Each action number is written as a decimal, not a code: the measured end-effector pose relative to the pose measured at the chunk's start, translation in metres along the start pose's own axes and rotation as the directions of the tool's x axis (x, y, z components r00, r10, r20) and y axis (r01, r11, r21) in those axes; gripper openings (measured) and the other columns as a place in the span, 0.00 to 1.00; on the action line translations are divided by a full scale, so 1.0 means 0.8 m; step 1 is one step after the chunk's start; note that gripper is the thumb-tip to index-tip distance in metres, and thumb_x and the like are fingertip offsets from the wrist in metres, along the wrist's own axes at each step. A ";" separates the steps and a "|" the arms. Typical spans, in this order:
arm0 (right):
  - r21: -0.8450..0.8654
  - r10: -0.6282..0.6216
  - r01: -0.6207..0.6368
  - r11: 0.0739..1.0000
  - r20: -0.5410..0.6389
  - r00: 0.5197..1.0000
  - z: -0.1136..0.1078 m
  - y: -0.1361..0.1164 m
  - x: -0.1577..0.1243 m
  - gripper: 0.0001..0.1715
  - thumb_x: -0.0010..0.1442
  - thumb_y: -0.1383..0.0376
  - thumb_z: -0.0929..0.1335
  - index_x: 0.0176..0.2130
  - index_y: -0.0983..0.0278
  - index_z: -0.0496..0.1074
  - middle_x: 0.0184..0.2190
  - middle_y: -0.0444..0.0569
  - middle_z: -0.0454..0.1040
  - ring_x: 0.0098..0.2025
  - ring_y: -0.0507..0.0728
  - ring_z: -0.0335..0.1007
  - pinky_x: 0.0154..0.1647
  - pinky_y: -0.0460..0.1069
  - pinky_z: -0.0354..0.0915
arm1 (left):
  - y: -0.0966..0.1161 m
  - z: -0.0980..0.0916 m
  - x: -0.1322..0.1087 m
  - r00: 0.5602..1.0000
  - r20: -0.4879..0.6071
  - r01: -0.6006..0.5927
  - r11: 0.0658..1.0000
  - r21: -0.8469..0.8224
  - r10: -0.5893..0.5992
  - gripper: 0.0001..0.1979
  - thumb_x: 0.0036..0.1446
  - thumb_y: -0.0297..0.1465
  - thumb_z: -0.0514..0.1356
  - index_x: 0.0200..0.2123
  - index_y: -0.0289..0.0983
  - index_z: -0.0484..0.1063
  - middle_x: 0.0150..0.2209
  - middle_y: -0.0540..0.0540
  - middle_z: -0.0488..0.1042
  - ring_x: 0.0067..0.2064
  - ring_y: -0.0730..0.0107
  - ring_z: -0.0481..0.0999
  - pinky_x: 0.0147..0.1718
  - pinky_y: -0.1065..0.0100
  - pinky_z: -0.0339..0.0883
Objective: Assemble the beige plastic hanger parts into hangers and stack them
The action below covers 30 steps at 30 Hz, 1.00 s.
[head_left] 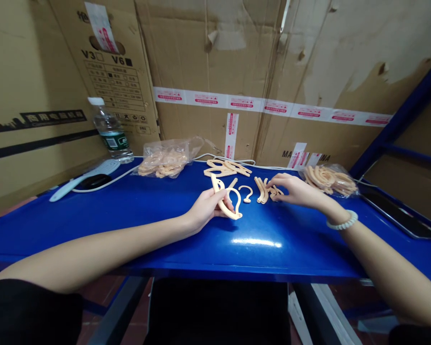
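Over the middle of the blue table (187,254), the person's left hand (210,208) grips a curved beige piece (223,207) with a hook-shaped loop at its right side. The left forearm slants in from the near left, rising gently toward the centre; the wrist is almost straight, the thumb lies along the upper side of the piece, and the other fingers curl behind and beneath it. The held piece tilts, its upper end pointing far and left, its lower end near and right.

To the right, the right hand (290,188) comes in from the near right, its forearm sloping up and leftward, a pale coiled bracelet (343,220) around the wrist. Palm turned down, fingers bent and slightly parted, it reaches left to some small beige parts (276,192); whether the fingertips pinch one cannot be told. Just left of them lie slim curved strips (261,190), then a loose hook (247,201).

Farther back, flat beige pieces (224,170) overlap, between a clear bag of beige parts (165,160) on the left and another bag (330,179) on the right.
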State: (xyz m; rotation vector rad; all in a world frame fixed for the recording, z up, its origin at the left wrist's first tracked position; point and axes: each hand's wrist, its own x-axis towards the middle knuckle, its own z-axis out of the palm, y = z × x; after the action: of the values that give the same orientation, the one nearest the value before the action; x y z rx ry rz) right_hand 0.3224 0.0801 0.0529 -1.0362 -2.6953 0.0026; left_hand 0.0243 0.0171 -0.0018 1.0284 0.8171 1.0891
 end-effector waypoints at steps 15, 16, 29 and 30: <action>0.030 0.134 -0.137 0.990 0.099 0.986 -0.004 0.051 -0.006 0.12 0.55 0.61 0.74 0.39 0.64 0.81 0.38 0.53 0.78 0.37 0.61 0.76 0.39 0.54 0.70 | 0.001 -0.002 0.001 0.999 0.042 -0.003 1.000 0.005 0.003 0.15 0.66 0.35 0.58 0.28 0.33 0.67 0.27 0.42 0.77 0.30 0.63 0.81 0.34 0.62 0.78; 0.023 0.125 -0.127 0.992 0.061 0.990 -0.007 0.049 -0.006 0.11 0.57 0.61 0.73 0.39 0.64 0.80 0.37 0.53 0.79 0.37 0.61 0.76 0.39 0.54 0.70 | 0.002 -0.001 0.000 0.999 0.052 -0.005 1.000 0.010 0.005 0.14 0.64 0.35 0.58 0.28 0.33 0.68 0.28 0.42 0.77 0.30 0.62 0.81 0.34 0.62 0.78; -0.026 -0.335 0.337 0.941 -0.206 0.919 0.031 -0.119 -0.001 0.18 0.70 0.65 0.65 0.58 0.61 0.71 0.64 0.62 0.64 0.65 0.66 0.63 0.64 0.68 0.63 | -0.007 -0.004 0.000 0.973 0.189 -0.160 0.975 0.153 0.130 0.20 0.56 0.36 0.66 0.49 0.34 0.70 0.40 0.42 0.79 0.35 0.61 0.82 0.38 0.60 0.78; 0.013 -0.319 0.330 0.944 -0.219 0.922 0.033 -0.121 -0.002 0.19 0.71 0.65 0.65 0.59 0.60 0.70 0.65 0.62 0.63 0.66 0.66 0.61 0.65 0.68 0.61 | -0.008 -0.005 0.000 0.966 0.201 -0.202 0.962 0.184 0.164 0.20 0.58 0.38 0.66 0.50 0.34 0.70 0.42 0.42 0.78 0.35 0.62 0.82 0.37 0.61 0.78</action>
State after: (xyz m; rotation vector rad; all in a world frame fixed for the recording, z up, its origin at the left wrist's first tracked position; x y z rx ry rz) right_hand 0.2534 0.0089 0.0361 -0.5290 -2.6173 -0.0973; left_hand 0.0225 0.0173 -0.0088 1.3794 0.7023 1.0623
